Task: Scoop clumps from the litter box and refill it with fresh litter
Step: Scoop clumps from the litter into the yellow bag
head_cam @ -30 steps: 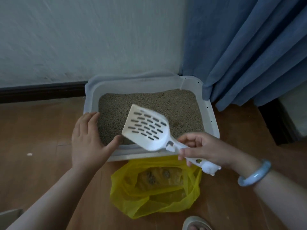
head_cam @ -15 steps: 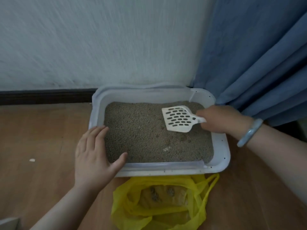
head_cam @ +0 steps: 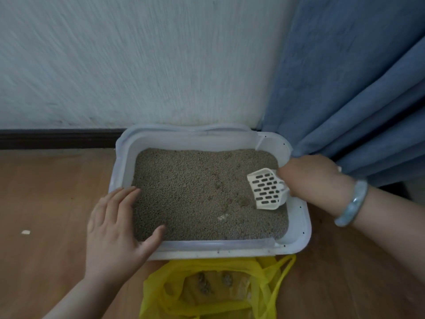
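Here the right hand (head_cam: 310, 176) is closed around the handle of the white slotted scoop (head_cam: 266, 188), the handle itself hidden inside the fist; the scoop's blade lies on the litter (head_cam: 195, 194) at the right side of the litter box (head_cam: 299, 236), tilted, its front edge toward the near wall; a pale blue-green bangle (head_cam: 353, 203) rings that wrist. The left hand (head_cam: 115, 229) grips nothing; it lies flat and spread over the box's near-left corner, fingers on the rim, thumb reaching over the litter. The box sits on a wooden floor (head_cam: 46, 203) against the wall, a blue curtain (head_cam: 356, 88) touching its far-right corner; just in front, an open yellow plastic bag (head_cam: 207, 291) holds a few dark clumps (head_cam: 204, 284).
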